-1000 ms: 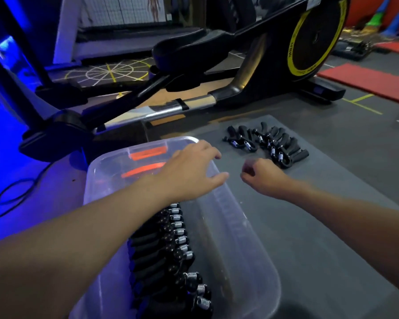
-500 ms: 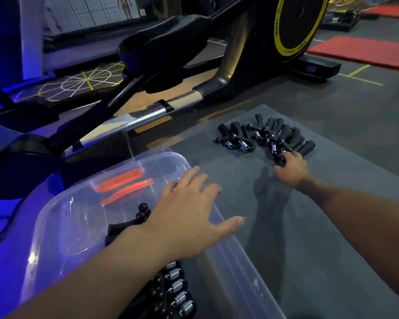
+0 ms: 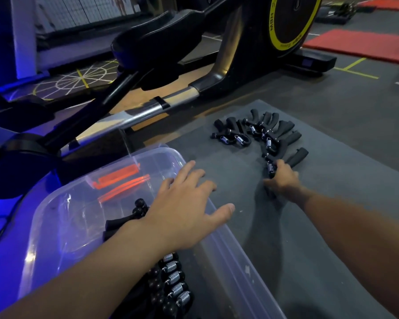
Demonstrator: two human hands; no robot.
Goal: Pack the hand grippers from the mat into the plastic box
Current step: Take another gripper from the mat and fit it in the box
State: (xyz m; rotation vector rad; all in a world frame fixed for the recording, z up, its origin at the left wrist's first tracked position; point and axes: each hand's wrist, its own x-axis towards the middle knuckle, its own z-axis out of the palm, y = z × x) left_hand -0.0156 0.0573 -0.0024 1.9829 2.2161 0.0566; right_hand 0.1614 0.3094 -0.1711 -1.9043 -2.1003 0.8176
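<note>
Clamping now where it merely touched half a second back is the right hand (image 3: 283, 178), with the left hand (image 3: 184, 203) splayed wide over the clear plastic box (image 3: 234, 268) rim, coil-sprung packed grippers (image 3: 174, 278) beneath, right fingers (image 3: 282, 168) curled round the nearest foam-handled hand gripper (image 3: 295, 157) on the matte grey mat (image 3: 286, 272).

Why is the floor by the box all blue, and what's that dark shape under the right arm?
Head view: blue light tints the floor beside the plastic box; the dark shape on the mat is shadow from the right hand, gripping a hand gripper.
</note>
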